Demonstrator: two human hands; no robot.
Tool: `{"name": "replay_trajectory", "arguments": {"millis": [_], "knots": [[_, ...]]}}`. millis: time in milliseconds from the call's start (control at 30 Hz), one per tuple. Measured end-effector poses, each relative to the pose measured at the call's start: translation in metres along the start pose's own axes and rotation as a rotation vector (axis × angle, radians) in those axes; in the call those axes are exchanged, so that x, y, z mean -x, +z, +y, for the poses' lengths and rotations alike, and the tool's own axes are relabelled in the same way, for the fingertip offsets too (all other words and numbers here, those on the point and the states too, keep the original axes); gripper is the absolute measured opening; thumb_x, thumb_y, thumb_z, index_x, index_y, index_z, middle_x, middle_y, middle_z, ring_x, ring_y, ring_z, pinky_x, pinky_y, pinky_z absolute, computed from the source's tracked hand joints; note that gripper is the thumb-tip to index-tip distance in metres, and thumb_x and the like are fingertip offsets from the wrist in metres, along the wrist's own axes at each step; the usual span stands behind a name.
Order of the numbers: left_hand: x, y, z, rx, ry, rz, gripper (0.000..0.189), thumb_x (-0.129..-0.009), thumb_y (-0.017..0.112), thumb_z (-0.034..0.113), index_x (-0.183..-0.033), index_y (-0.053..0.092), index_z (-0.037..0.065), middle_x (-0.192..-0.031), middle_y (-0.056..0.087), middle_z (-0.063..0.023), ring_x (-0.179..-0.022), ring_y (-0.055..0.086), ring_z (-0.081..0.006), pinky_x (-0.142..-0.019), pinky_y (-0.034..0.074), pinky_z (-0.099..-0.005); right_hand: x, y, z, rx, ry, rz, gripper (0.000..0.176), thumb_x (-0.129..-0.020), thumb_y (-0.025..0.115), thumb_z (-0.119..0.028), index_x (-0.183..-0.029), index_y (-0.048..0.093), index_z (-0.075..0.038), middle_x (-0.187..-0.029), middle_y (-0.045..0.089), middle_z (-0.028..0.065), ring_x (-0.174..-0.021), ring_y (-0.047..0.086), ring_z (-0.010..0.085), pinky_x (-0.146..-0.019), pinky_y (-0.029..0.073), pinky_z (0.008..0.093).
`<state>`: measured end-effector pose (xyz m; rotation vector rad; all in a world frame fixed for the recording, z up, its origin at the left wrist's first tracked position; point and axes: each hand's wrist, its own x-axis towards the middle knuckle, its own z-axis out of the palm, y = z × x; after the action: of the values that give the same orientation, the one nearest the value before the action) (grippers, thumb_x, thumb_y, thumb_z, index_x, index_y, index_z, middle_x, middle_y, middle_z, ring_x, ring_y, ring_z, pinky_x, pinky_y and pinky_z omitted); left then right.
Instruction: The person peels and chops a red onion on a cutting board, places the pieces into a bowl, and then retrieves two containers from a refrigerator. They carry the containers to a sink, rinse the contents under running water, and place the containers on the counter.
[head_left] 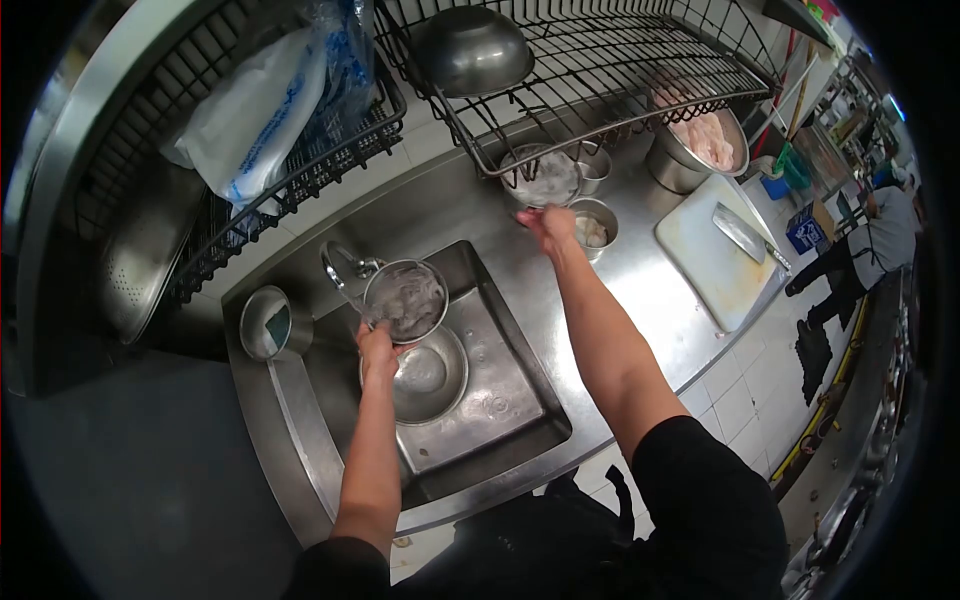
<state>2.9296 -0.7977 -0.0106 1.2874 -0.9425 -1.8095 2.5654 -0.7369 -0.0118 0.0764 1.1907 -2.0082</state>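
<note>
My left hand [377, 350] grips a round metal bowl [440, 325] by its near side, under the faucet [350, 262]. Water and greyish-white pieces fill this bowl. Below it, a wider metal bowl [432, 375] rests in the sink [510, 400]. Out over the counter, my right hand [550, 228] reaches to the near rim of another metal bowl [541, 202], which also has a greyish-white mass in it; its fingers are blurred. Beside that hand stands a small metal container [606, 250] with pale pieces inside.
A knife [738, 233] lies on a white cutting board [700, 290] at the right. Behind it stands a metal pot [672, 172] of pale pink meat. Wire racks [600, 90] hang above the counter. A metal container [265, 345] with a green scouring pad sits left. A person [885, 235] stands far right.
</note>
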Motion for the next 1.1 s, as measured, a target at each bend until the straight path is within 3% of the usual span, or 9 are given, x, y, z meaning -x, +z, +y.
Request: {"name": "replay_trajectory", "arguments": {"millis": [133, 333, 667, 733, 833, 967, 1000, 1067, 1100], "knots": [[-0.029, 0.01, -0.022, 0.012, -0.029, 0.055, 0.045, -0.089, 0.041, 0.001, -0.132, 0.031, 0.004, -0.123, 0.048, -0.0264, -0.097, 0.06, -0.0476, -0.062, 0.058, -0.0591, 0.003, -0.012, -0.025, 0.009, -0.068, 0.046, 0.028, -0.099, 0.037, -0.014, -0.1, 0.048, 0.011, -0.097, 0.056, 0.0233, -0.088, 0.062, 0.0345, -0.074, 0.058, 0.0439], [-0.037, 0.08, -0.009, 0.07, -0.075, -0.032, 0.041, -0.092, 0.041, 0.003, -0.132, 0.031, 0.004, -0.122, 0.049, -0.0267, -0.091, 0.062, -0.0477, -0.06, 0.059, -0.0563, 0.064, -0.041, -0.009, 0.315, -0.059, -0.256, 0.021, -0.095, 0.048, -0.018, -0.099, 0.051, 0.003, -0.089, 0.06, 0.0163, -0.072, 0.064, 0.0279, -0.064, 0.056, 0.04], [-0.11, 0.177, -0.024, 0.095, -0.088, -0.172, 0.051, -0.094, 0.049, 0.013, -0.139, 0.023, 0.008, -0.127, 0.045, -0.0245, -0.095, 0.061, -0.0447, -0.061, 0.06, -0.0559, 0.238, -0.155, 0.013, 0.811, 0.09, -0.09, 0.022, -0.097, 0.048, -0.014, -0.092, 0.056, 0.005, -0.076, 0.062, 0.0105, -0.061, 0.058, 0.0158, -0.06, 0.05, 0.0296], [-0.106, 0.192, -0.023, 0.1, -0.118, -0.041, 0.058, -0.094, 0.054, 0.02, -0.141, 0.02, 0.009, -0.131, 0.042, -0.0219, -0.101, 0.059, -0.0438, -0.064, 0.06, -0.0555, 0.258, -0.179, 0.017, 0.781, 0.083, -0.091, 0.022, -0.097, 0.048, -0.015, -0.091, 0.056, 0.005, -0.075, 0.062, 0.0104, -0.062, 0.059, 0.0156, -0.059, 0.051, 0.0292], [-0.095, 0.178, -0.023, 0.299, -0.146, -0.198, 0.056, -0.095, 0.053, 0.021, -0.141, 0.024, 0.011, -0.133, 0.041, -0.0199, -0.102, 0.057, -0.0434, -0.069, 0.06, -0.0541, 0.282, -0.198, 0.019, 0.769, 0.094, -0.085, 0.022, -0.097, 0.049, -0.016, -0.09, 0.056, 0.004, -0.076, 0.063, 0.0108, -0.063, 0.061, 0.0157, -0.057, 0.051, 0.0283], [-0.155, 0.061, -0.097, 0.81, 0.024, -0.001, 0.029, -0.096, 0.047, 0.008, -0.123, 0.042, -0.003, -0.118, 0.053, -0.0185, -0.1, 0.06, -0.0345, -0.084, 0.059, -0.0424, 0.31, -0.214, 0.021, 0.772, 0.058, -0.146, 0.021, -0.097, 0.05, -0.016, -0.091, 0.056, 0.004, -0.076, 0.064, 0.011, -0.064, 0.062, 0.0156, -0.058, 0.052, 0.0279], [-0.145, 0.025, -0.093, 0.891, 0.016, 0.122, 0.02, -0.093, 0.043, -0.002, -0.112, 0.046, -0.009, -0.108, 0.056, -0.0169, -0.105, 0.059, -0.0304, -0.092, 0.055, -0.0394, 0.313, -0.215, 0.021, 0.788, 0.05, -0.161, 0.021, -0.097, 0.05, -0.015, -0.091, 0.056, 0.004, -0.076, 0.064, 0.0111, -0.064, 0.062, 0.0156, -0.058, 0.053, 0.0279], [-0.105, -0.019, -0.067, 1.009, 0.052, 0.248, 0.022, -0.092, 0.039, -0.008, -0.113, 0.045, -0.011, -0.113, 0.057, -0.0194, -0.106, 0.059, -0.0333, -0.1, 0.05, -0.0396, 0.32, -0.217, 0.025, 0.764, 0.083, -0.226, 0.018, -0.097, 0.051, -0.014, -0.092, 0.056, 0.003, -0.076, 0.063, 0.0105, -0.063, 0.062, 0.0152, -0.057, 0.053, 0.028], [-0.08, -0.035, -0.057, 1.07, 0.049, 0.009, 0.021, -0.089, 0.041, -0.01, -0.109, 0.049, -0.01, -0.113, 0.059, -0.0204, -0.106, 0.059, -0.0333, -0.101, 0.049, -0.0396, 0.319, -0.218, 0.029, 0.734, 0.087, -0.271, 0.017, -0.097, 0.051, -0.014, -0.092, 0.055, 0.002, -0.076, 0.063, 0.0098, -0.063, 0.061, 0.0146, -0.057, 0.053, 0.028]]}}
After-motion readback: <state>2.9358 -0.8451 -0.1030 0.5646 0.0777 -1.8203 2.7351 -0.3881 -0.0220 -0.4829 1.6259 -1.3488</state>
